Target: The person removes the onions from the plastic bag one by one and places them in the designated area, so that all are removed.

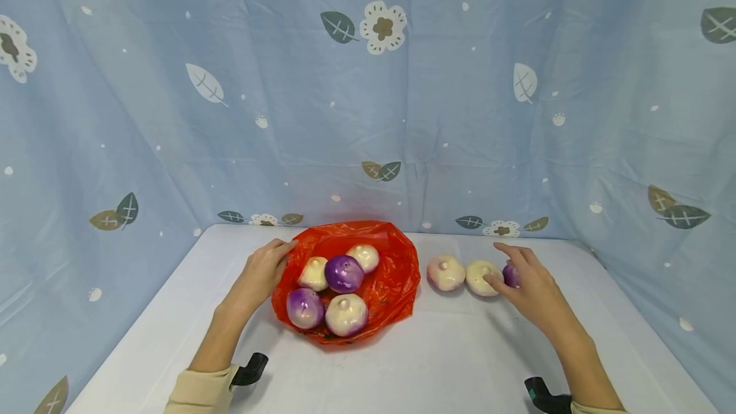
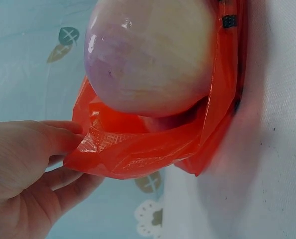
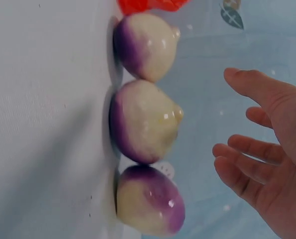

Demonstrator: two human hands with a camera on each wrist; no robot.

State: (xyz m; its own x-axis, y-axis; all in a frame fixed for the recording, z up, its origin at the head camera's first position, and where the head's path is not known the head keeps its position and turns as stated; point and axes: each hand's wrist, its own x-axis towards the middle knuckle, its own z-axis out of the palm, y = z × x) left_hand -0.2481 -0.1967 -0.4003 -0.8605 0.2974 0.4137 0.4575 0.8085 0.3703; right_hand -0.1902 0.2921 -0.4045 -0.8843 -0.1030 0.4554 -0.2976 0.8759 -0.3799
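Observation:
A red plastic bag (image 1: 397,280) lies spread on the table, with several white-and-purple turnips (image 1: 347,315) inside. My left hand (image 1: 261,276) pinches the bag's left rim; in the left wrist view the edge of the red film (image 2: 133,154) runs between the fingers, below a large turnip (image 2: 148,55). To the bag's right three turnips stand in a row: a pinkish-white one (image 1: 445,273), a pale one (image 1: 482,278) and a purple one (image 1: 510,275), partly hidden by my right hand (image 1: 529,286). That hand hovers over the row, fingers apart, holding nothing in the right wrist view.
A white cloth (image 1: 437,363) covers the table. Behind it hangs a blue curtain (image 1: 437,114) with leaf and flower prints, which also closes off both sides. Black wrist mounts (image 1: 250,369) are strapped near both sleeves.

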